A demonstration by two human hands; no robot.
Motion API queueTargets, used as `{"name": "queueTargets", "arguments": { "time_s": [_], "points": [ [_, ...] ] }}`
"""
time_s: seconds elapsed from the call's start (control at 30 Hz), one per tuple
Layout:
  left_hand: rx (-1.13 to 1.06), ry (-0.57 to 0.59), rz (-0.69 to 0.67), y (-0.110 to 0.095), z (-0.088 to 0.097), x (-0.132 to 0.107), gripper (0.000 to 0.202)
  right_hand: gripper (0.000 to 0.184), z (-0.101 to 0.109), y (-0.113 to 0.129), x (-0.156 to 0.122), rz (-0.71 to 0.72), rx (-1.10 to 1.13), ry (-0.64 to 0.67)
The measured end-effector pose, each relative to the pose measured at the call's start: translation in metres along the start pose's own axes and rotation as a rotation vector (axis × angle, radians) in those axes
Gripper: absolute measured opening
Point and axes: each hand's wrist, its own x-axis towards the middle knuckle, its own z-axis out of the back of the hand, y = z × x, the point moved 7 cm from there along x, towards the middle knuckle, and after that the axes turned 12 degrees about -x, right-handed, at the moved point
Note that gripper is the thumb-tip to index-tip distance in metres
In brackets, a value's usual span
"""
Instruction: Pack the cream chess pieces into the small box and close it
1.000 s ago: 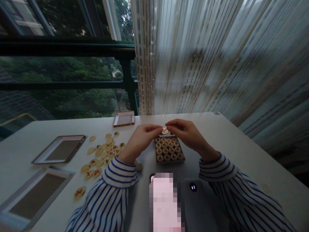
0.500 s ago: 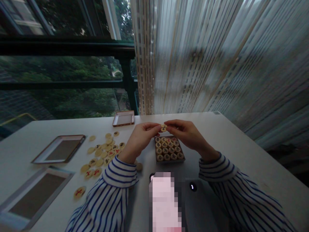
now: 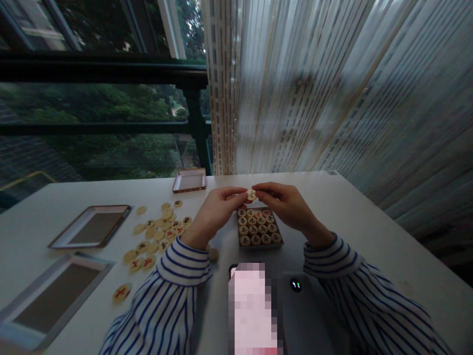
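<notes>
Between the fingertips of my left hand (image 3: 218,212) and my right hand (image 3: 284,202) is one round Chinese chess piece (image 3: 252,195), pale with a dark character facing me. Both hands pinch it from opposite sides, just above the far edge of a small square box (image 3: 261,246). Rows of chess pieces (image 3: 262,230) fill that box, mostly with black characters and a few red ones in the far row. Left of my left forearm, a loose spread of chess pieces (image 3: 158,235) lies on the table, some face up, others showing blank sides.
On the left lie a brown-rimmed tray-like lid (image 3: 118,224) and a grey-rimmed one (image 3: 92,291). A smaller lid (image 3: 189,189) sits at the table's far edge. Near me are a phone with a blurred screen (image 3: 253,305) and a grey device with a lit display (image 3: 295,284). A curtain (image 3: 295,98) hangs behind.
The chess piece has turned slightly between my fingers, so its character sits differently. My hands stay nearly in place. Green now shows on the grey device's display.
</notes>
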Motion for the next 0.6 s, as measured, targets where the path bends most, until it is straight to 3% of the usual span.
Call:
{"name": "queueTargets", "arguments": {
  "time_s": [0.17, 0.6],
  "points": [
    [-0.002, -0.005, -0.011, 0.0, 0.002, 0.0, 0.029, 0.031, -0.003, 0.001, -0.001, 0.04, -0.04, 0.032],
    [0.014, -0.056, -0.064, 0.0, 0.005, 0.001, 0.025, 0.027, -0.001, 0.016, -0.004, 0.289, -0.258, -0.004]
  ]
}}
